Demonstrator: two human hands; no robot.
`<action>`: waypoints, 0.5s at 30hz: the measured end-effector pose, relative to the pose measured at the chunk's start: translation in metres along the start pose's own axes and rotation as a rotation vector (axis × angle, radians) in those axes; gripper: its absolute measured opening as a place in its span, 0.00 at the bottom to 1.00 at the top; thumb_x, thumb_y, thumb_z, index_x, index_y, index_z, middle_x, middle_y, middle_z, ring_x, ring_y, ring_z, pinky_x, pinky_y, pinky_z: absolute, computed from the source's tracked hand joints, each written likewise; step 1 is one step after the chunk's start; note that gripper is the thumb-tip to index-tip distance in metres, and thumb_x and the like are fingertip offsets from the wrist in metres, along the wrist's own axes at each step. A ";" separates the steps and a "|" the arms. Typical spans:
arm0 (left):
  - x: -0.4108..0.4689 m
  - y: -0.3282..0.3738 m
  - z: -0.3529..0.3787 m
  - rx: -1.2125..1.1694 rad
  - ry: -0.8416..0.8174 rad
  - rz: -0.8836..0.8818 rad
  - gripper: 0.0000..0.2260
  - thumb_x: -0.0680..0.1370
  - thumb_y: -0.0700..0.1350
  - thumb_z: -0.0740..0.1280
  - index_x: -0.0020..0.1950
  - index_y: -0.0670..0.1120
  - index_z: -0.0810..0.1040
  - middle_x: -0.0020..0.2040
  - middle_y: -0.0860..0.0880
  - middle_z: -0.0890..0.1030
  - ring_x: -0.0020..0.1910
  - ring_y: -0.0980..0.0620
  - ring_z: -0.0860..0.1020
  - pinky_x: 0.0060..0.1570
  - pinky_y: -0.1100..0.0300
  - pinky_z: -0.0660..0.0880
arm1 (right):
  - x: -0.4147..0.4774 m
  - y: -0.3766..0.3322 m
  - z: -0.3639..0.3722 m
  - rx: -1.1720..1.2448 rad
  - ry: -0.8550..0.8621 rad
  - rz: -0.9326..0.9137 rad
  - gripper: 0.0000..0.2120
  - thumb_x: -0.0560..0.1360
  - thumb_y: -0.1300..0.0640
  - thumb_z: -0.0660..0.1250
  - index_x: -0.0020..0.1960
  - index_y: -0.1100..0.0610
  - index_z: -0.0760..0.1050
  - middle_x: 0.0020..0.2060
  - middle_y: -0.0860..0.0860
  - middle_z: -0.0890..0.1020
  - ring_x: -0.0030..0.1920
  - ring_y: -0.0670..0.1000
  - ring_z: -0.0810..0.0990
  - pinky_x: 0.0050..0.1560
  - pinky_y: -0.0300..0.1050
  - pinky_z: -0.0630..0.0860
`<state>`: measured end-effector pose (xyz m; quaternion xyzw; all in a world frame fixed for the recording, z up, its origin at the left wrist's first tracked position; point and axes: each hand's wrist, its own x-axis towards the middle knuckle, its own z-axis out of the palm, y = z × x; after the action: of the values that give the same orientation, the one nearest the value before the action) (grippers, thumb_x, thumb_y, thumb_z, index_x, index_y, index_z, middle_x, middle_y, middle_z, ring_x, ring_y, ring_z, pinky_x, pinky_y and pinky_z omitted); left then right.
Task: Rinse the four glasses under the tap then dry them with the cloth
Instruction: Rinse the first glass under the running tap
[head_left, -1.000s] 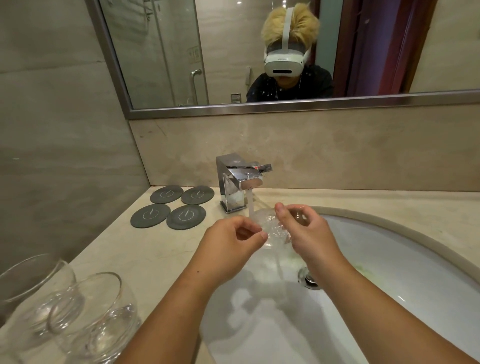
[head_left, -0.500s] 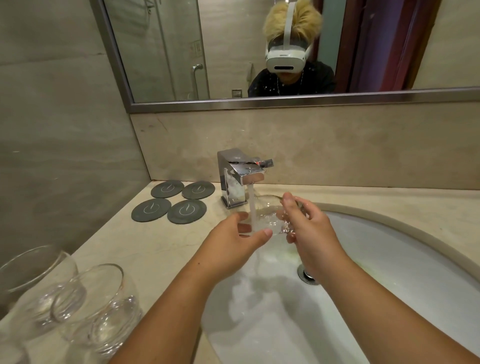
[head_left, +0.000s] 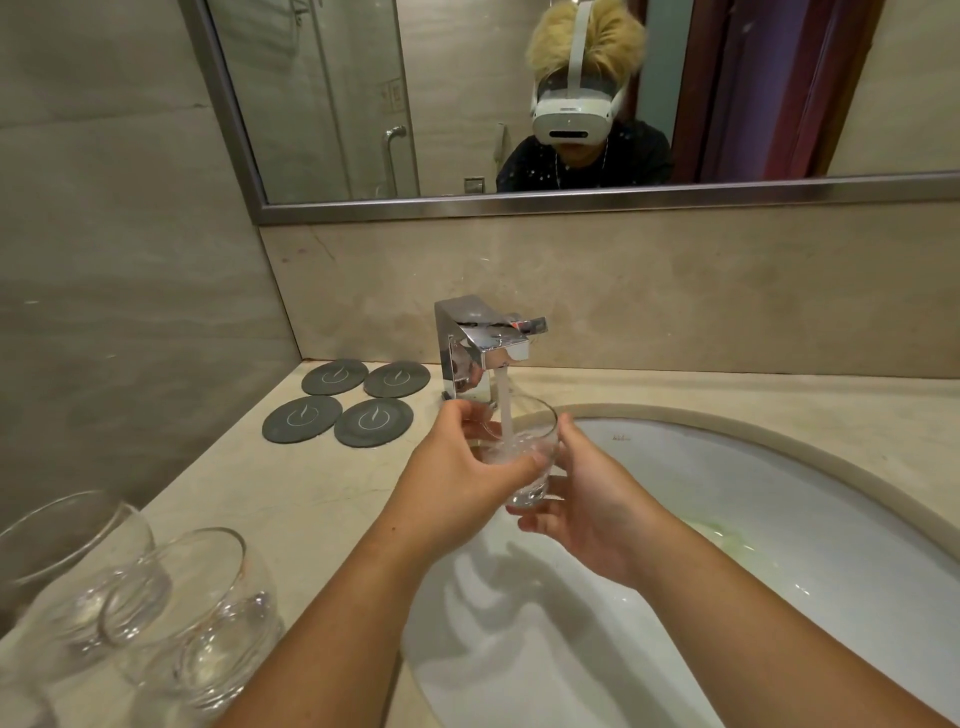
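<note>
**A bathroom vanity**

This is a bathroom. A white oval basin is sunk into a pale stone counter, with a square chrome tap running at the basin's back edge. A wide metal-framed mirror hangs above, reflecting a glass shower screen with a chrome handle. Large beige stone tiles cover the walls. Four grey coasters lie at the counter's far left corner.

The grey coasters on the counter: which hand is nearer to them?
Left. The left hand grips the glass just right of the coasters; the right hand holds the glass's far side, over the sink.
</note>
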<state>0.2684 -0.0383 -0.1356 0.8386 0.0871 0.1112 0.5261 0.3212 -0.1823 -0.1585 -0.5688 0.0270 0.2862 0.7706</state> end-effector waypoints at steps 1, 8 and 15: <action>-0.001 0.001 0.000 0.051 0.015 0.015 0.33 0.65 0.63 0.80 0.65 0.57 0.72 0.55 0.59 0.83 0.53 0.62 0.83 0.57 0.58 0.80 | -0.001 0.000 0.001 -0.006 0.002 0.004 0.33 0.85 0.34 0.55 0.63 0.60 0.84 0.40 0.58 0.84 0.35 0.56 0.81 0.38 0.50 0.80; 0.001 -0.001 0.003 0.281 0.114 0.185 0.29 0.69 0.59 0.80 0.64 0.55 0.71 0.57 0.59 0.78 0.55 0.60 0.78 0.47 0.69 0.72 | -0.008 -0.007 -0.002 -0.005 -0.012 -0.034 0.25 0.81 0.36 0.66 0.63 0.56 0.83 0.46 0.58 0.83 0.38 0.59 0.85 0.55 0.58 0.85; 0.003 -0.007 -0.007 0.302 -0.107 0.188 0.36 0.70 0.60 0.81 0.71 0.60 0.65 0.69 0.58 0.73 0.67 0.59 0.75 0.66 0.58 0.76 | -0.006 -0.008 -0.001 0.009 0.034 -0.160 0.10 0.83 0.57 0.67 0.59 0.58 0.85 0.51 0.62 0.88 0.42 0.60 0.86 0.48 0.53 0.86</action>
<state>0.2692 -0.0288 -0.1390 0.9172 -0.0042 0.1006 0.3855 0.3203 -0.1870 -0.1502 -0.5703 -0.0042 0.2138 0.7931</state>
